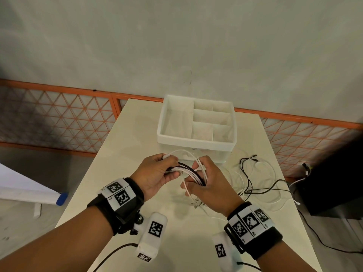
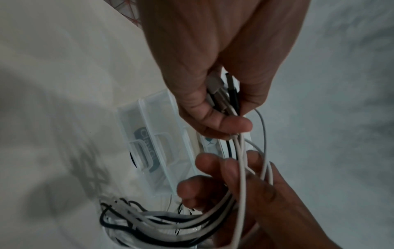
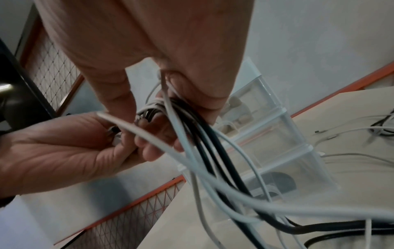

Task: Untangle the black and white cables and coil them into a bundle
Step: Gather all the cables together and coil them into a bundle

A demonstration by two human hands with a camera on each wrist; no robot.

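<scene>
Seen from the head camera, two bare hands meet over a white table (image 1: 121,146) in the lower middle of the frame. The left hand (image 1: 157,173) has its fingers and thumb curled round one end of a bundle of cables (image 1: 188,171), black and white strands lying side by side. In the left wrist view its thumb and fingers pinch several plug ends (image 2: 221,94) together, white ones and a black one.

The right hand (image 1: 208,183), just right of the left, has its fingers curled round the same bundle, with white loops wrapped over the fingers. From it the strands hang down to the table and trail toward the right of the frame, where loose cable (image 1: 253,181) lies in an untidy spread of black and white loops. How many separate cables make up that spread is hard to tell, since they cross one another.

Beyond the hands, toward the centre of the frame, stands a white box (image 1: 163,118) divided into compartments; the near loops of the bundle rise just in front of its wall. In the wrist views its side looks clear, like stacked drawers.

Both wrists wear black bands (image 1: 125,205) carrying black-and-white square markers. An orange-framed mesh fence (image 1: 59,114) runs across the frame behind the table, below a pale wall. A black block (image 1: 334,177) sits at the right edge
</scene>
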